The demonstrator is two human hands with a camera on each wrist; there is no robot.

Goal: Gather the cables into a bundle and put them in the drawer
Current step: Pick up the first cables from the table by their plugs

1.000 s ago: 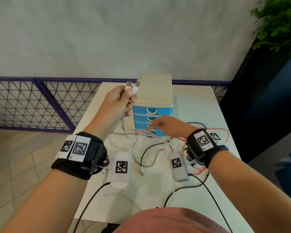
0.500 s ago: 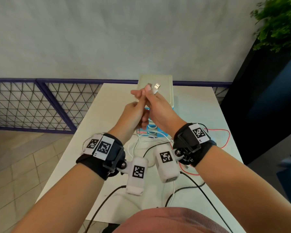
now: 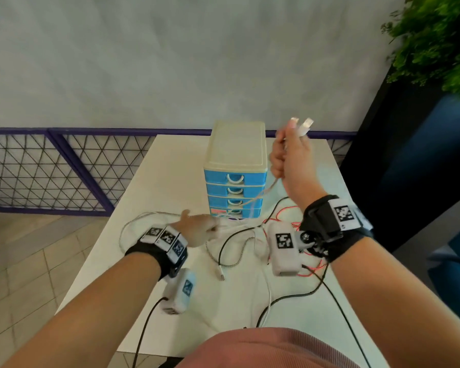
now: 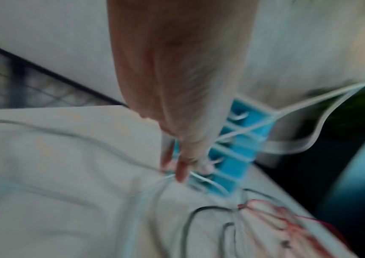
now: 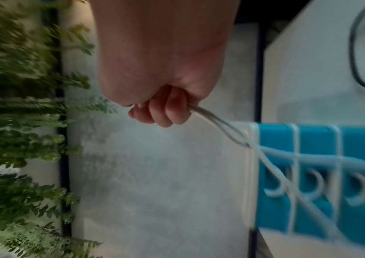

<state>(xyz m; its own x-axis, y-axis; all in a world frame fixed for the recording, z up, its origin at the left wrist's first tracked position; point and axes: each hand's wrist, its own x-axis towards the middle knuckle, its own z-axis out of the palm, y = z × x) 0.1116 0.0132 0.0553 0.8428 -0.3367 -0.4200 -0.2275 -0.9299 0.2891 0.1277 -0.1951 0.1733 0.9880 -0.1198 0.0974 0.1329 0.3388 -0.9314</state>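
Cables lie tangled on the white table (image 3: 154,187) in front of the drawer unit (image 3: 235,176), a small stack of blue drawers with white loop handles under a cream top, all of them closed. White cable (image 3: 260,193): both of its plug ends stand up out of the right hand (image 3: 290,152), which is raised beside the drawer unit's top right corner; the fingers (image 5: 166,111) are curled tight round the two strands, which fall slack across the drawer fronts to the table. Left hand (image 3: 197,227): low over the table just before the bottom drawer, fingers (image 4: 181,171) stretched toward the white strands there; the wrist view is blurred, so whether they pinch a strand or only touch it cannot be told. Braided cable (image 3: 237,257): loops in front of the drawer unit, one end free on the table. Black cable (image 3: 223,241) and red cable (image 3: 284,212): both lie to the front right of the drawer unit, partly under the right wrist. Green plant (image 3: 436,41): stands off the table, far to the right of the drawer unit and above it in the head view.
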